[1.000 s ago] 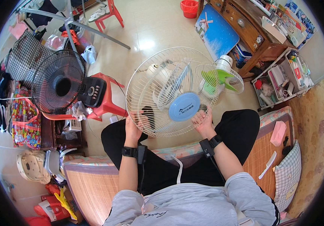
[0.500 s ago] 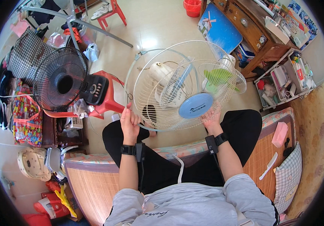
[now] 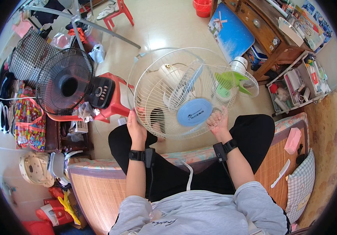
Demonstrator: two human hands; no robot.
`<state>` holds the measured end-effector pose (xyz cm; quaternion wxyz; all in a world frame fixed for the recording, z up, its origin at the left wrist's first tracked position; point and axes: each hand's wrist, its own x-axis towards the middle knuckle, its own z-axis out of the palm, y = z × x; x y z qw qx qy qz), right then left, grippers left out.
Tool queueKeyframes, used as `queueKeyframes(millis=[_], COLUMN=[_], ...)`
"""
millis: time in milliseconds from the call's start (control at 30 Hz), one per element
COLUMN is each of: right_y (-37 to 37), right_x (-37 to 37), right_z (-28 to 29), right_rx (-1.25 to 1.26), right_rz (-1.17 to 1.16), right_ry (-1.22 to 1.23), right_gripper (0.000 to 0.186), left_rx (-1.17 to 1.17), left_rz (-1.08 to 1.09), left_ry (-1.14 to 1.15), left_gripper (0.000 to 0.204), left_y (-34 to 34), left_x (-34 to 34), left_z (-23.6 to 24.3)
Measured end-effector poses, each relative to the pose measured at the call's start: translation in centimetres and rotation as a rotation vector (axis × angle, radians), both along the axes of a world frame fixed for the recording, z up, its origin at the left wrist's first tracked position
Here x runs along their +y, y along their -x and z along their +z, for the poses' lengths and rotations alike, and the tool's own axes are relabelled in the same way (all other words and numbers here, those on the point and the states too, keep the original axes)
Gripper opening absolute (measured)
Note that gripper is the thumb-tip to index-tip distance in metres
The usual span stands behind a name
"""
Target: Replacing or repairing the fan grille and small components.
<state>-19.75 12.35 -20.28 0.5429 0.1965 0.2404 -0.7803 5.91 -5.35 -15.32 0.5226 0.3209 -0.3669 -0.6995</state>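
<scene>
A round white wire fan grille [image 3: 152, 113] with a blue centre disc [image 3: 194, 112] is held up in front of my knees. My left hand [image 3: 136, 130] grips its left edge, thumb up along the rim. At the lower right edge, my right hand [image 3: 218, 124] holds it, with fingers partly behind the wires. A pale thin ring [image 3: 128, 80] shows along the grille's left and far side. Behind the wires stands a white fan body [image 3: 169, 74] with a blue-striped part, partly hidden. Right beside it are green fan blades [image 3: 227, 79] with a small white guard.
A black fan [image 3: 68, 86] lies on a red stool [image 3: 117, 96] to the left. Metal rack legs [image 3: 109, 33] stand at the far left. On the right are a wooden desk [image 3: 262, 27] and a storage cart [image 3: 290, 88]. A knife [image 3: 281, 172] lies on the mat-covered seat beside me.
The grille has shifted a little left and nearer, tilting so that it lines up more closely with the pale ring. My left hand has opened from a pinch into a wider rim grip.
</scene>
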Motion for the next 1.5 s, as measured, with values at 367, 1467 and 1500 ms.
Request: queueKeyframes(millis=[367,1467,1500], right_y=[-0.7,1.3,1.2], right_x=[-0.8,0.1,0.1], right_z=[1.4,2.4,2.3], right_rx=[0.029,0.129,0.129], right_rz=[-0.061,-0.118,-0.112], right_ry=[-0.285,-0.053,-0.040], right_gripper=[0.049,0.053,0.054], left_rx=[0.073,0.128,0.133], left_rz=[-0.084,-0.079,-0.094], left_ry=[-0.080,0.067,0.061], left_gripper=[0.036,0.030,0.032], left_y=[0.2,0.1,0.0], left_x=[0.9,0.3,0.4], left_z=[1.2,0.1,0.1])
